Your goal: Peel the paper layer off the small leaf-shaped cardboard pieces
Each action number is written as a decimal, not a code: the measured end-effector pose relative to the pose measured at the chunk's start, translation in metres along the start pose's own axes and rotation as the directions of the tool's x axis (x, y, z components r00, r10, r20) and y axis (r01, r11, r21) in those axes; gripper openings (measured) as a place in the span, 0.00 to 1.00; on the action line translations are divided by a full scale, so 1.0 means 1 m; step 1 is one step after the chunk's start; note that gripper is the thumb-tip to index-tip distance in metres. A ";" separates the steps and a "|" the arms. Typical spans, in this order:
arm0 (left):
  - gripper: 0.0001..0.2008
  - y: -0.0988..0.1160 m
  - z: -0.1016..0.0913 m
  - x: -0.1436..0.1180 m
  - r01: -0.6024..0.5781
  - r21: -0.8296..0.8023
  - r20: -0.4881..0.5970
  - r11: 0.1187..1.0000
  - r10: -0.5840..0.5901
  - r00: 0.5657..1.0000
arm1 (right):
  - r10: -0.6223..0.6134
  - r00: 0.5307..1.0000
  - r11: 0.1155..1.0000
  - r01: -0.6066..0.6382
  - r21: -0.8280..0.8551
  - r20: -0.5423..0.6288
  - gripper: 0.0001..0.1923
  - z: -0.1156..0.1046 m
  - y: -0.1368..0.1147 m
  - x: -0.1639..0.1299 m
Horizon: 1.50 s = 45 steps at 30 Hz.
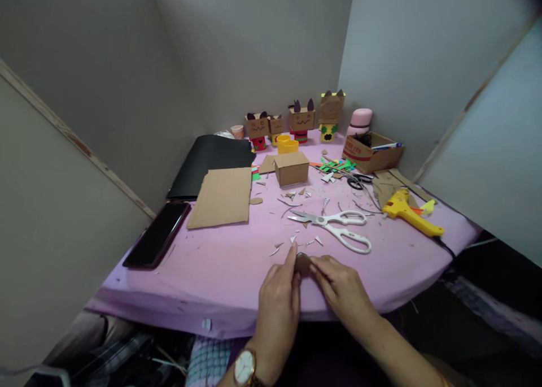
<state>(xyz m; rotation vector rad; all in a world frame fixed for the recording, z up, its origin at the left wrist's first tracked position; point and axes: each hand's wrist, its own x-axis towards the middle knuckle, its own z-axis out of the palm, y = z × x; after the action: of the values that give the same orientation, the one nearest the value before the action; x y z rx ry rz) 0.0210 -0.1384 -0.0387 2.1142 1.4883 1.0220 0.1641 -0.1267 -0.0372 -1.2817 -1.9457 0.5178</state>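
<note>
Between my two hands, near the table's front edge, is a small rounded piece of brown cardboard (302, 264). My left hand (278, 291) grips its left side, and a watch sits on that wrist. My right hand (341, 282) pinches the right side between thumb and fingers. White-handled scissors (334, 223) lie partly spread just beyond my hands, with paper and cardboard scraps (293, 240) scattered around them. Farther back stands a small cardboard box (292, 169). Part of the piece is hidden by my fingers.
Left lie a phone (158, 234), cardboard sheets (224, 198) and a black folder (212, 158). A yellow glue gun (410, 212) with its cord lies right, black scissors (359, 181) behind it. Cardboard figures (301, 120), a tool box (372, 152) and a pink bottle (359, 121) stand along the back.
</note>
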 end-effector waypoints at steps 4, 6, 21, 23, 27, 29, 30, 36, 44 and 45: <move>0.25 -0.001 0.002 -0.002 -0.050 0.049 -0.006 0.998 0.050 0.999 | -0.010 1.000 1.000 0.009 -0.024 -0.007 0.14 0.001 0.000 -0.001; 0.25 0.001 0.002 -0.002 -0.052 0.059 -0.004 0.997 0.052 0.999 | -0.013 1.000 0.999 0.013 -0.041 -0.010 0.15 0.002 -0.001 -0.002; 0.25 -0.004 -0.001 -0.002 -0.035 -0.045 -0.032 0.998 0.033 0.999 | -0.039 0.999 0.995 0.036 -0.095 -0.027 0.15 0.000 -0.001 -0.005; 0.25 -0.004 0.001 -0.003 -0.011 -0.042 -0.039 0.999 0.010 0.999 | -0.036 0.999 0.994 0.033 -0.101 -0.035 0.15 0.002 0.000 -0.006; 0.26 -0.001 0.002 -0.004 0.021 -0.026 -0.045 0.999 -0.022 0.999 | -0.026 0.998 0.996 0.021 -0.090 -0.051 0.18 0.010 0.002 -0.009; 0.26 0.000 0.003 -0.004 0.024 -0.022 -0.047 0.999 -0.025 0.999 | -0.008 0.998 0.997 0.004 -0.076 -0.058 0.19 0.013 0.002 -0.011; 0.27 0.000 0.003 -0.004 0.026 -0.019 -0.050 0.999 -0.027 0.998 | 0.004 0.998 0.998 -0.007 -0.063 -0.061 0.19 0.015 0.002 -0.011; 0.22 0.002 0.000 -0.002 0.106 -0.156 -0.027 0.982 -0.111 0.993 | 0.105 0.994 0.988 -0.100 0.115 -0.043 0.16 0.007 -0.007 -0.006; 0.15 0.017 -0.023 0.007 0.448 -0.721 0.355 0.528 -0.274 0.894 | 0.253 0.932 0.737 -0.360 0.572 0.261 0.16 -0.030 -0.016 -0.006; 0.14 0.018 -0.026 0.007 0.474 -0.745 0.412 0.469 -0.235 0.880 | 0.256 0.921 0.700 -0.387 0.601 0.295 0.17 -0.031 -0.016 -0.006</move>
<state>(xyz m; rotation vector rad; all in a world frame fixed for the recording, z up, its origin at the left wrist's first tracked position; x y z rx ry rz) 0.0152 -0.1413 -0.0068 1.1037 0.9320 0.9600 0.1794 -0.1413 -0.0086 -1.1217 -1.4464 1.4114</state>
